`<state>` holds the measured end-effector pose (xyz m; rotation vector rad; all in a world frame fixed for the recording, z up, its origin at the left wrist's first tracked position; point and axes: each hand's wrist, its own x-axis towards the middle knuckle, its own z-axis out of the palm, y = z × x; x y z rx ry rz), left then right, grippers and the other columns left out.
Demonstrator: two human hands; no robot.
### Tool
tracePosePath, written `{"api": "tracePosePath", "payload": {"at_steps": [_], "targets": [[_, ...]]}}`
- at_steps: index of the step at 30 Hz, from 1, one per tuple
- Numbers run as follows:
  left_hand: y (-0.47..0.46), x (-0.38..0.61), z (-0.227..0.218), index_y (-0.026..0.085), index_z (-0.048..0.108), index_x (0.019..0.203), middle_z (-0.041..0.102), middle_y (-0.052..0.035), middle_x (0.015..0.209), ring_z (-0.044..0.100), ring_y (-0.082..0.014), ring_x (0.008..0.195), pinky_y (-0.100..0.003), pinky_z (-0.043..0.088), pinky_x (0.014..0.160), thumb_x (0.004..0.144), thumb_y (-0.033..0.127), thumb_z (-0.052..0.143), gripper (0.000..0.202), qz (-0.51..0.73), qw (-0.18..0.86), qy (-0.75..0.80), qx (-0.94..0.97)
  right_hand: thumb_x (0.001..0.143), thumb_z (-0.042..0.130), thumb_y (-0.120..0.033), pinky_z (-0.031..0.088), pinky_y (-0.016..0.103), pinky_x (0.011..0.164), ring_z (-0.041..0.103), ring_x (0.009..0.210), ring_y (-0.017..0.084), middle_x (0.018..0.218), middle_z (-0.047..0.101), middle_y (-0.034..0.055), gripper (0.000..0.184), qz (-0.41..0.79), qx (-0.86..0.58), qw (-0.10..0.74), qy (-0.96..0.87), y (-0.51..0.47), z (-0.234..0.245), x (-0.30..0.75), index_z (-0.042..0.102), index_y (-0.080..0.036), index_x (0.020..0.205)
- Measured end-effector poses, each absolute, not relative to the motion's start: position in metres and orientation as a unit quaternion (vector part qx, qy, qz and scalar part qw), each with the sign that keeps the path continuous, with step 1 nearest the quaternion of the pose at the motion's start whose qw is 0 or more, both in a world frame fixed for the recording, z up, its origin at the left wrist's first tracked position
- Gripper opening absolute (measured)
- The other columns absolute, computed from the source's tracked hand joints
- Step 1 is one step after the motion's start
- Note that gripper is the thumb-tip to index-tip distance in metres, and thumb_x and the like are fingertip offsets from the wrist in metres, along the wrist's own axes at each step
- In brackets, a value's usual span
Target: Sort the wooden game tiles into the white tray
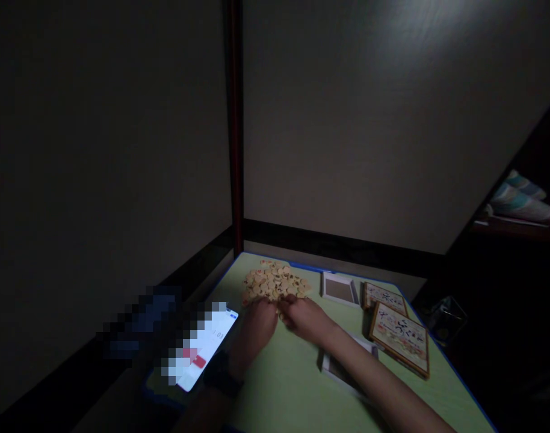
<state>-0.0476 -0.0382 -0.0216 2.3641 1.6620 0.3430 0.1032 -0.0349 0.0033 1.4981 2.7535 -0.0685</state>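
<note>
A heap of small, pale wooden discs [275,281], some with dark or red marks, lies at the far end of the green table [293,379]. At its near edge my left hand [260,322] is closed, knuckles up, with its fingertips hidden. Close beside it, my right hand [302,316] has its fingers curled in and pressed together at the heap's edge. A small tan piece shows between the two hands, but I cannot make out what either one holds. A dark band circles my left wrist.
A lit phone [207,349] lies at the table's left edge. A shallow white tray [339,288] stands right of the heap; another tray [342,370] is partly under my right forearm. Two printed flat boxes [404,337], [384,297] lie at the right. Walls rise behind and left.
</note>
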Motion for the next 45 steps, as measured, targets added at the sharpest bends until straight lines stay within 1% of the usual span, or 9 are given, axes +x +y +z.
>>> {"api": "tracePosePath", "payload": {"at_steps": [5,9,13,18,21,24,34,39,45], "targets": [[-0.024,-0.058,-0.035,0.013,0.068,0.101,0.071,-0.0124,0.099,0.065,-0.0207,0.095,-0.031,0.046,0.086,0.09,0.014,0.044,0.027,0.191,0.107,0.567,0.794,0.09,0.046,-0.018,0.05,0.033,0.078,0.068,0.092,0.025,0.115,0.065,0.0138,0.031,0.02,0.503,-0.002,0.864,-0.037,-0.008,0.095,0.062,-0.019,0.117],[-0.013,-0.07,-0.044,0.014,0.069,0.101,0.072,-0.0099,0.1,0.065,-0.0193,0.095,-0.029,0.046,0.086,0.086,0.011,0.049,0.025,0.228,0.123,0.537,0.802,0.093,0.039,-0.015,0.051,0.036,0.077,0.066,0.097,0.028,0.113,0.066,0.0167,0.032,0.024,0.524,-0.009,0.852,-0.046,-0.016,0.089,0.063,-0.015,0.113],[-0.013,-0.072,-0.045,0.016,0.07,0.096,0.073,-0.0078,0.094,0.065,-0.0183,0.089,-0.028,0.046,0.081,0.083,0.009,0.054,0.022,0.213,0.118,0.539,0.806,0.091,0.04,-0.01,0.052,0.035,0.077,0.063,0.101,0.028,0.116,0.065,0.0171,0.032,0.033,0.534,-0.01,0.845,-0.056,-0.016,0.083,0.062,-0.013,0.115],[-0.02,-0.072,-0.044,0.019,0.07,0.103,0.071,-0.0083,0.104,0.062,-0.0221,0.101,-0.031,0.044,0.087,0.084,0.021,0.062,0.021,0.169,0.061,0.561,0.808,0.092,0.042,-0.011,0.052,0.036,0.08,0.059,0.105,0.028,0.115,0.065,0.0165,0.031,0.034,0.531,-0.001,0.847,-0.061,-0.018,0.081,0.061,-0.014,0.116],[-0.022,-0.072,-0.043,0.017,0.07,0.101,0.07,-0.0089,0.106,0.059,-0.0224,0.106,-0.031,0.043,0.091,0.086,0.021,0.062,0.018,0.16,0.031,0.567,0.808,0.095,0.04,-0.013,0.051,0.036,0.083,0.056,0.108,0.027,0.12,0.064,0.0168,0.032,0.032,0.529,-0.002,0.848,-0.064,-0.021,0.083,0.059,-0.013,0.121],[-0.025,-0.072,-0.042,0.015,0.07,0.095,0.069,-0.0102,0.102,0.059,-0.0233,0.104,-0.032,0.043,0.089,0.09,0.021,0.057,0.016,0.143,0.013,0.57,0.809,0.095,0.04,-0.013,0.051,0.036,0.083,0.055,0.109,0.027,0.121,0.063,0.0164,0.033,0.036,0.525,-0.007,0.85,-0.068,-0.023,0.085,0.057,-0.013,0.123],[-0.029,-0.071,-0.039,0.014,0.068,0.097,0.067,-0.0112,0.106,0.057,-0.0241,0.106,-0.032,0.043,0.089,0.091,0.02,0.054,0.017,0.121,0.009,0.579,0.807,0.092,0.042,-0.009,0.048,0.033,0.087,0.057,0.107,0.026,0.111,0.067,0.0141,0.03,0.026,0.514,-0.022,0.857,-0.066,-0.022,0.088,0.062,-0.014,0.113],[-0.03,-0.07,-0.035,0.015,0.069,0.096,0.065,-0.0112,0.106,0.056,-0.0247,0.106,-0.033,0.044,0.089,0.09,0.019,0.055,0.015,0.126,0.002,0.573,0.81,0.09,0.041,-0.006,0.047,0.03,0.082,0.062,0.101,0.024,0.108,0.066,0.0147,0.034,0.003,0.537,-0.02,0.843,-0.065,-0.019,0.089,0.062,-0.015,0.114],[-0.031,-0.06,-0.036,0.021,0.065,0.111,0.062,-0.007,0.11,0.052,-0.0235,0.109,-0.034,0.041,0.093,0.09,0.021,0.058,0.022,0.142,-0.01,0.5,0.854,0.088,0.044,-0.006,0.043,0.025,0.086,0.062,0.096,0.018,0.113,0.059,0.0138,0.031,-0.059,0.568,-0.106,0.814,-0.058,-0.013,0.101,0.06,-0.013,0.113]]}}
